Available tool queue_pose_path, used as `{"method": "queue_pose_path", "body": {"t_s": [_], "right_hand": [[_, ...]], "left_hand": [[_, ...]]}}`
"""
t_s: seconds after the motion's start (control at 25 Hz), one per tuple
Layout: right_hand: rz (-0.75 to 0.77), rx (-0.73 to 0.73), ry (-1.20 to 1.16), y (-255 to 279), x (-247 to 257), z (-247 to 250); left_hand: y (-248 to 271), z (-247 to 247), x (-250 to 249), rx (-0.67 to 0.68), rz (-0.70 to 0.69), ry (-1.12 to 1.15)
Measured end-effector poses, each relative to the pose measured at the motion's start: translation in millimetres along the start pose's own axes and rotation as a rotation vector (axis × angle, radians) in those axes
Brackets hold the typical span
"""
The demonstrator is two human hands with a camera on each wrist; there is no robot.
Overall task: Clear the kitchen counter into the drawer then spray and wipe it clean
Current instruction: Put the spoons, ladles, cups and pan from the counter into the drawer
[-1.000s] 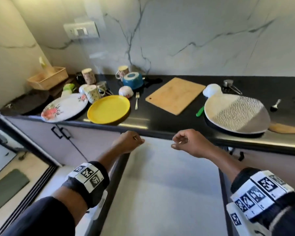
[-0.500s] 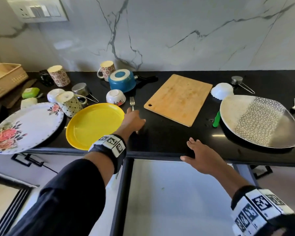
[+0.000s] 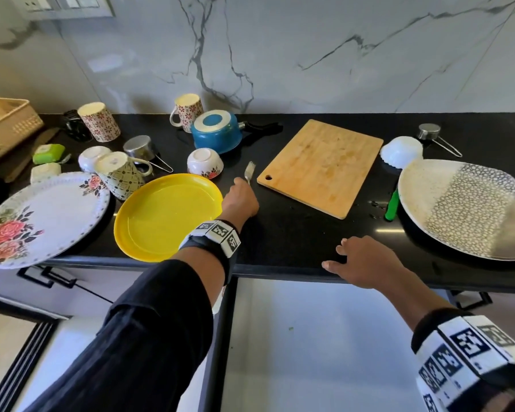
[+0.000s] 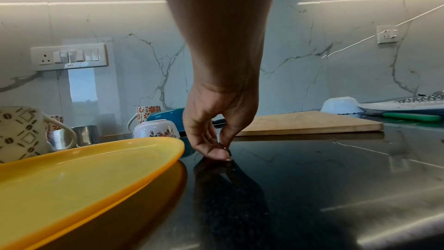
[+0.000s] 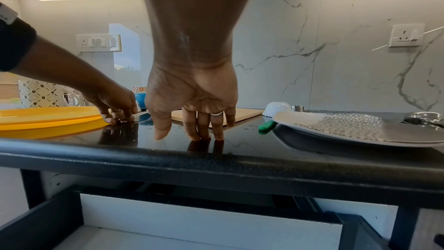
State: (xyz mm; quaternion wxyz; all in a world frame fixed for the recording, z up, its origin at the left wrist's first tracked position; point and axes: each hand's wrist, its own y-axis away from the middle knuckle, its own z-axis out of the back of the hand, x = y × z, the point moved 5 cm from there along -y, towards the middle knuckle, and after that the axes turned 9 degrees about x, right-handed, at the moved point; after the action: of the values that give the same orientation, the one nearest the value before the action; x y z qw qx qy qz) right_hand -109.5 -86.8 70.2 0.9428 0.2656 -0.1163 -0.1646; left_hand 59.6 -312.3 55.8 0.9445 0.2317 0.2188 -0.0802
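The left hand (image 3: 241, 200) is reaching down onto the black surface (image 3: 295, 233) just right of the yellow plate (image 3: 167, 215), its thumb and fingertips (image 4: 217, 152) pinching the handle end of a fork (image 3: 249, 171) that is lying flat on the surface between the plate and the wooden cutting board (image 3: 321, 166). The right hand (image 3: 360, 263) is resting relaxed near the front edge of the surface, fingers straight and spread, their tips touching the top and holding nothing; a ring is showing on one finger in the right wrist view. Below that edge the drawer (image 3: 324, 346) is standing pulled out, its pale bottom showing. Further left, a floral plate (image 3: 39, 221) is overhanging the front edge, with a patterned mug (image 3: 121, 175) lying tilted beside the yellow plate. A small floral bowl (image 3: 205, 163) and a blue pot (image 3: 216, 135) are sitting upside down behind the fork. To the right, a large patterned platter (image 3: 464, 206) is lying with a green-handled tool (image 3: 392, 206) just beside its left rim and a white bowl (image 3: 401, 151) inverted behind it.
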Motion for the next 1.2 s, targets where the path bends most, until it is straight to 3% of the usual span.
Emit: {"method": "queue_pose_path", "body": {"t_s": [0.16, 0.28, 0.4, 0.52, 0.6, 0.68, 0.8, 0.92, 1.04, 1.2], "right_hand": [[-0.007, -0.009, -0.018, -4.2, -0.9, 3.6], [0.031, 0.006, 0.018, -19.0, 3.5, 17.3], [0.016, 0.148, 0.022, -25.1, 10.1, 20.0], [-0.007, 0.208, 0.073, -26.2, 35.3, 26.6], [0.056, 0.124, 0.081, -24.6, 81.7, 39.8], [0.187, -0.057, -0.026, -26.5, 148.3, 59.1], [0.347, -0.264, -0.172, -44.6, 254.1, 93.2], [0.423, -0.391, -0.095, -79.3, 332.1, 106.1], [0.410, -0.418, -0.033, -120.5, 377.4, 99.7], [0.333, -0.423, -0.086, -181.5, 394.6, 102.8]], "left_hand": [[31.8, -1.0, 11.2, 0.046, 0.005, 0.029], [77.9, 22.3, 42.3, -0.102, -0.056, 0.092], [122.6, 60.2, 91.2, -0.204, -0.076, -0.028], [135.2, 108.0, 154.6, -0.355, 0.004, -0.017], [130.4, 128.4, 199.7, -0.471, 0.052, 0.092], [114.1, 133.9, 238.3, -0.556, 0.060, 0.165], [75.2, 131.8, 273.3, -0.621, -0.038, 0.136], [43.6, 125.6, 288.2, -0.649, -0.094, 0.063], [27.8, 122.2, 303.6, -0.661, -0.100, 0.096], [31.7, 121.6, 302.6, -0.697, -0.108, 0.129]]}}
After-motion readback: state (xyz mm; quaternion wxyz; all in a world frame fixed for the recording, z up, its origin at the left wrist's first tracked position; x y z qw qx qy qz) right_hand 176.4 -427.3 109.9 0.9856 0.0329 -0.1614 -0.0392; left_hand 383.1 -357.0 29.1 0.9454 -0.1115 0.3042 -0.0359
